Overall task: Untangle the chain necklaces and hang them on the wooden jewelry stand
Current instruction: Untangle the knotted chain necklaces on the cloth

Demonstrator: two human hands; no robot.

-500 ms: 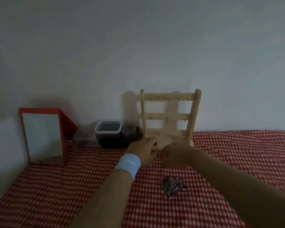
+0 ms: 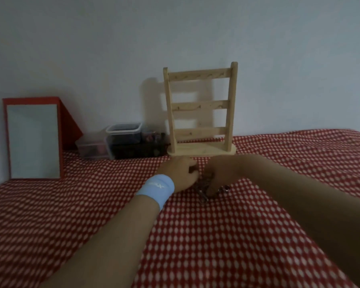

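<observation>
The wooden jewelry stand (image 2: 200,104) stands upright against the wall, its three hook rails bare. In front of its base a tangled pile of silver chain necklaces (image 2: 203,196) lies on the checked cloth, mostly hidden under my hands. My left hand (image 2: 180,173), with a light blue wristband, has its fingers curled at the pile's left edge, where chain shows at the fingertips. My right hand (image 2: 220,176) reaches down onto the pile and its fingers pinch into the chains; a few links show beside it.
A red-framed mirror (image 2: 32,140) leans at the back left. Clear plastic boxes (image 2: 124,140) with dark contents sit left of the stand by the wall. The red-and-white checked cloth (image 2: 216,235) covers the whole surface.
Both hands have come back from the stand's base towards me and down onto the chain pile, which now lies under them. The view has tilted, so the stand shows higher.
</observation>
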